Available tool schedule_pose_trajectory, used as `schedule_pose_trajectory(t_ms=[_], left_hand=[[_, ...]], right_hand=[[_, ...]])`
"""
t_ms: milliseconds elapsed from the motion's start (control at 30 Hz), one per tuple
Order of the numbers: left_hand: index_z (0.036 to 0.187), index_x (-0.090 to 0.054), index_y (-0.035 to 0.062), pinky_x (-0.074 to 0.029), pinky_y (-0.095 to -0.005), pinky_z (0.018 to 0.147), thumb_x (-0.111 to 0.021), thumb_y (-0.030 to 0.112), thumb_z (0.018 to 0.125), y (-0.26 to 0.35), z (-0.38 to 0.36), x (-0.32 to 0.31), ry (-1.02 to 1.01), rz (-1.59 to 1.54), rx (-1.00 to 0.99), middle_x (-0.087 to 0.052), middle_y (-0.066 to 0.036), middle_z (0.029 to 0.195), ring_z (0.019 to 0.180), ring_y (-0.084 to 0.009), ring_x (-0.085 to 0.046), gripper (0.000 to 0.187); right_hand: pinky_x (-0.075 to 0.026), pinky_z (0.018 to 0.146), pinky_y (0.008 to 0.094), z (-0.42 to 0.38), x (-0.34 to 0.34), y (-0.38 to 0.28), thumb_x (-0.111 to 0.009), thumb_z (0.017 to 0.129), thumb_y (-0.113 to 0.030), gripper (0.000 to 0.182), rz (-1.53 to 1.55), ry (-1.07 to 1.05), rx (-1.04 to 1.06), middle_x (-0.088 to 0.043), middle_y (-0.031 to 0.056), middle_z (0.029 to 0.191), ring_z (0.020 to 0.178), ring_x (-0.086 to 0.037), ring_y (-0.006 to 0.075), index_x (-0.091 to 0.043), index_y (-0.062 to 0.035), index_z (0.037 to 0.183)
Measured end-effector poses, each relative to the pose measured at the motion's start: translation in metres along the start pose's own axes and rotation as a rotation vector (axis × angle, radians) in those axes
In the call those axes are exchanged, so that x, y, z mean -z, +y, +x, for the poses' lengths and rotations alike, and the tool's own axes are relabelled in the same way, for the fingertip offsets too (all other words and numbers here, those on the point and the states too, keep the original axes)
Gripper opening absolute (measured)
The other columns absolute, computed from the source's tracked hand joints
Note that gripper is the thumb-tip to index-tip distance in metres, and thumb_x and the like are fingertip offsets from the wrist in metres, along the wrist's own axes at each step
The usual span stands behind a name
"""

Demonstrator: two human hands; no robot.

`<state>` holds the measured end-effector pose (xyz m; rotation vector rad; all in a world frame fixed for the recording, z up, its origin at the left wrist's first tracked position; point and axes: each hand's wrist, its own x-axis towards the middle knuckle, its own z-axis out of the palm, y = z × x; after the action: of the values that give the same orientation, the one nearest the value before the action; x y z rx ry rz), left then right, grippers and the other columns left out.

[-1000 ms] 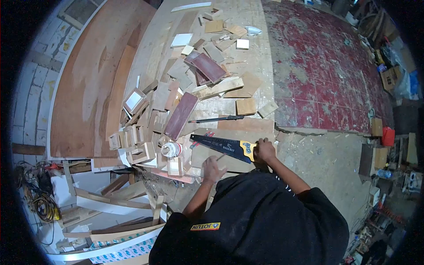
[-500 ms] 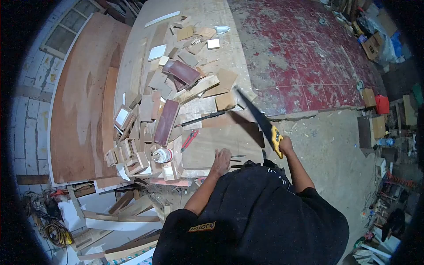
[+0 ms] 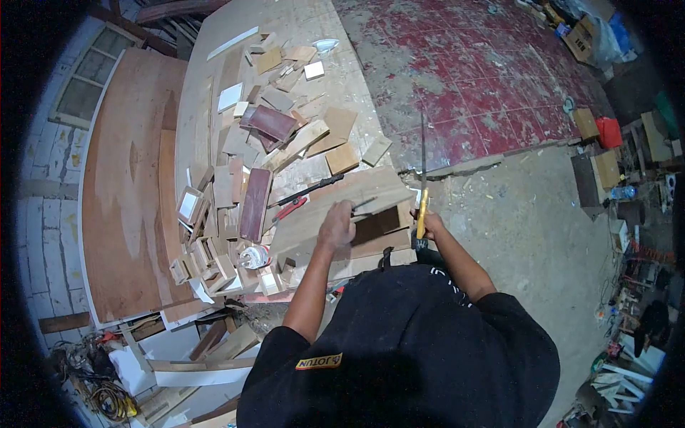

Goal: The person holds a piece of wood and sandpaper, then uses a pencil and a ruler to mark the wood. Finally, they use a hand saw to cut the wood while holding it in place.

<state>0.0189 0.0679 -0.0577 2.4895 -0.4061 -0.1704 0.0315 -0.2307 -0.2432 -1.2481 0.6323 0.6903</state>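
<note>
My left hand (image 3: 337, 225) is closed on the near edge of a plywood board (image 3: 303, 221), which looks tilted up over a dark shadow. A pencil (image 3: 365, 202) lies by its fingertips. In my right hand (image 3: 432, 225), at the bench's right edge, is a handsaw (image 3: 423, 160) by its yellow handle, with the blade pointing away from me and seen nearly edge-on. A red utility knife (image 3: 290, 209) and a long dark tool (image 3: 307, 189) lie along the board's far left side. Fingers on the far side of both hands are partly hidden.
Wood offcuts (image 3: 341, 158) and maroon blocks (image 3: 255, 203) crowd the bench (image 3: 342, 64). A white container (image 3: 253, 257) stands at the left among small wooden pieces. A large plywood sheet (image 3: 125, 192) is further left. Red tiled floor (image 3: 471, 93) lies beyond.
My left hand has moved away from me, and the board's near edge has come up with it. The handsaw has turned from slanting left to pointing straight ahead, its handle shifting left.
</note>
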Motion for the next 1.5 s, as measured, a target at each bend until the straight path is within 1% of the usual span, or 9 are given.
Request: schedule_pose_trajectory(t_ms=[233, 367, 533, 633, 800, 933, 1000, 1300, 1500], left_hand=[[0.103, -0.046, -0.0018, -0.041, -0.0483, 0.085, -0.051, -0.005, 0.061, -0.008, 0.005, -0.001, 0.033, -0.083, -0.108, -0.049, -0.023, 0.095, 0.094, -0.0430, -0.049, 0.043], [0.104, -0.045, -0.0025, -0.040, -0.0480, 0.088, -0.054, -0.004, 0.059, -0.004, -0.019, -0.029, 0.033, -0.131, -0.132, -0.047, -0.023, 0.097, 0.095, -0.0423, -0.047, 0.045], [0.110, -0.046, -0.0046, -0.030, -0.0520, 0.105, -0.060, 0.001, 0.062, -0.014, -0.061, -0.081, -0.030, 0.006, -0.070, -0.047, -0.025, 0.110, 0.112, -0.0437, -0.043, 0.050], [0.121, -0.046, -0.0050, -0.020, -0.0540, 0.114, -0.059, 0.004, 0.069, -0.028, -0.086, -0.108, -0.119, 0.205, -0.020, -0.046, -0.024, 0.125, 0.128, -0.0407, -0.037, 0.054], [0.122, -0.046, -0.0056, -0.023, -0.0510, 0.113, -0.062, 0.008, 0.069, -0.045, -0.099, -0.126, -0.137, 0.349, -0.012, -0.046, -0.024, 0.126, 0.128, -0.0393, -0.038, 0.056], [0.121, -0.043, -0.0062, -0.029, -0.0510, 0.107, -0.068, 0.013, 0.063, -0.047, -0.094, -0.108, -0.109, 0.295, -0.080, -0.047, -0.024, 0.117, 0.120, -0.0419, -0.041, 0.066], [0.123, -0.042, -0.0068, -0.030, -0.0497, 0.106, -0.075, 0.022, 0.060, -0.047, -0.085, -0.097, -0.192, 0.335, -0.026, -0.047, -0.024, 0.119, 0.119, -0.0418, -0.042, 0.077], [0.133, -0.030, -0.0052, -0.028, -0.0482, 0.110, -0.086, 0.052, 0.052, -0.036, -0.037, -0.111, -0.068, 0.060, -0.040, -0.037, -0.023, 0.136, 0.129, -0.0420, -0.035, 0.114], [0.131, -0.031, -0.0026, -0.034, -0.0479, 0.104, -0.090, 0.037, 0.052, -0.019, -0.003, -0.129, -0.050, 0.002, -0.052, -0.043, -0.021, 0.129, 0.122, -0.0392, -0.042, 0.105]], right_hand=[[-0.052, 0.057, 0.0368, 0.059, 0.024, 0.066, -0.058, 0.087, -0.010, 0.017, -0.070, 0.025, -0.043, -0.066, 0.0071, 0.086, 0.070, -0.065, 0.0209, -0.065, -0.0057, 0.101], [-0.052, 0.058, 0.0368, -0.007, 0.041, 0.026, -0.051, 0.086, -0.003, 0.019, 0.105, 0.056, 0.023, -0.064, 0.0044, 0.084, 0.068, -0.064, 0.0201, -0.065, -0.0083, 0.098], [-0.049, 0.059, 0.0306, -0.043, 0.086, 0.015, -0.049, 0.087, -0.002, 0.022, 0.069, 0.163, 0.152, -0.064, 0.0019, 0.082, 0.070, -0.061, 0.0153, -0.065, -0.0086, 0.100], [-0.045, 0.054, 0.0279, -0.067, 0.084, -0.006, -0.068, 0.089, -0.016, 0.008, 0.158, 0.233, 0.162, -0.060, -0.0018, 0.074, 0.063, -0.057, 0.0122, -0.066, -0.0093, 0.093], [-0.040, 0.041, 0.0284, -0.069, 0.053, -0.020, -0.075, 0.085, -0.022, 0.018, 0.221, 0.143, 0.084, -0.051, -0.0010, 0.062, 0.045, -0.047, 0.0123, -0.062, -0.0102, 0.089], [-0.042, 0.042, 0.0291, -0.051, 0.018, -0.015, -0.069, 0.089, -0.022, 0.014, 0.117, 0.028, 0.040, -0.054, 0.0004, 0.065, 0.049, -0.051, 0.0138, -0.062, -0.0092, 0.091], [-0.045, 0.052, 0.0321, -0.035, 0.013, 0.001, -0.050, 0.093, -0.009, 0.014, 0.077, 0.035, 0.044, -0.059, 0.0013, 0.074, 0.062, -0.056, 0.0148, -0.064, -0.0075, 0.093], [-0.049, 0.062, 0.0321, -0.018, -0.005, 0.025, -0.053, 0.088, -0.009, 0.029, -0.274, -0.047, 0.094, -0.067, 0.0050, 0.085, 0.071, -0.061, 0.0153, -0.066, -0.0043, 0.113], [-0.050, 0.053, 0.0340, -0.023, -0.001, 0.018, -0.047, 0.092, -0.006, 0.022, -0.405, 0.018, 0.106, -0.065, 0.0072, 0.079, 0.063, -0.063, 0.0185, -0.066, -0.0054, 0.103]])
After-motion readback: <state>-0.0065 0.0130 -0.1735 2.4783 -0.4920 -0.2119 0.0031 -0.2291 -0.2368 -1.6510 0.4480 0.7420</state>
